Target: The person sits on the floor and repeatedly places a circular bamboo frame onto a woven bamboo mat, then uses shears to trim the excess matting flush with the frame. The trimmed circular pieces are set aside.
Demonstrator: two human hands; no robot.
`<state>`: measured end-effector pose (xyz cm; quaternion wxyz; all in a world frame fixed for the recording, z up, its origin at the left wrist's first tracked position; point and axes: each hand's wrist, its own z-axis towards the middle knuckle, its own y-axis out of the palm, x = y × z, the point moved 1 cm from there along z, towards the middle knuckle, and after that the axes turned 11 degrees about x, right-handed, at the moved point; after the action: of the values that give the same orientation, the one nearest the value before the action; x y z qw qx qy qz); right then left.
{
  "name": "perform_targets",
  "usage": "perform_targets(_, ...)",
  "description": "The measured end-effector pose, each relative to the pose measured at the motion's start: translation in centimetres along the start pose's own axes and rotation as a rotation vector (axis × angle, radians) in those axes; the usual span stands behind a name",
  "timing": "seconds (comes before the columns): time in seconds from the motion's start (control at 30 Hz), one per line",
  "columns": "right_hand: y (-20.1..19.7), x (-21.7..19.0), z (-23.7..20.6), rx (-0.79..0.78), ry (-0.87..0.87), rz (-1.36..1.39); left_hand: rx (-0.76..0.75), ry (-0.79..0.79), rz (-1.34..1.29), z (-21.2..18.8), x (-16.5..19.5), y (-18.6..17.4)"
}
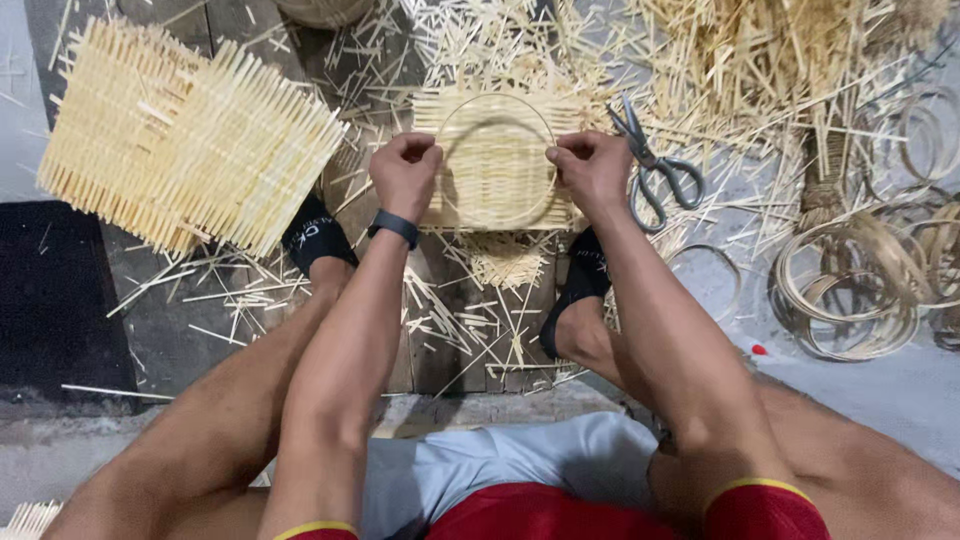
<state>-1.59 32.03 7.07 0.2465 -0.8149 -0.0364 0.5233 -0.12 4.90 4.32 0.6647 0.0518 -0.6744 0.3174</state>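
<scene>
At the far left, a stack of pale woven bamboo mats (185,135) with bristling stick ends lies on the dark floor (60,290). Next comes the left hand (405,172), a black band on its wrist, its fingers pinched shut on the left side of a thin round bamboo hoop (497,100). The hoop sits over a small square mat of woven pale bamboo strips (497,165), which lies flat on the floor between the person's two black-socked feet; whether hoop and mat touch all round is hard to judge. The right hand (592,168) is closed on the hoop's right side. Just beside it lie grey metal scissors (655,165), amid loose bamboo splinters (480,320). Farthest right, a pile of bamboo rings (860,290) rests.
</scene>
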Motion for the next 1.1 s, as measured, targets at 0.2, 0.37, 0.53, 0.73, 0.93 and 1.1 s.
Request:
perform_targets(0.2, 1.7, 1.1, -0.7, 0.136, -0.324, -0.268, -0.092, -0.059, 0.312, -0.3, -1.5, -0.1)
perform_targets(0.37, 1.5, 0.8, -0.9, 0.108, -0.288, -0.286, -0.015, -0.24, 0.357, 0.1, -1.7, 0.4)
perform_targets(0.53, 1.5, 0.6, -0.4, 0.082, -0.261, -0.338, -0.091, -0.346, 0.254, 0.6, -2.8, 0.3)
perform_targets(0.73, 1.9, 0.8, 0.0, 0.087, -0.241, -0.325, -0.15, -0.583, 0.044, 0.9, -4.4, 0.0)
perform_targets(0.93, 1.8, 0.7, 0.4, 0.053, -0.164, -0.345, -0.158, -0.476, 0.188, 1.8, -5.3, 0.6)
perform_targets(1.1, 1.4, 1.3, 0.8, 0.076, -0.409, -0.3, -0.26, -0.662, -0.087, 2.1, -4.8, 0.3)
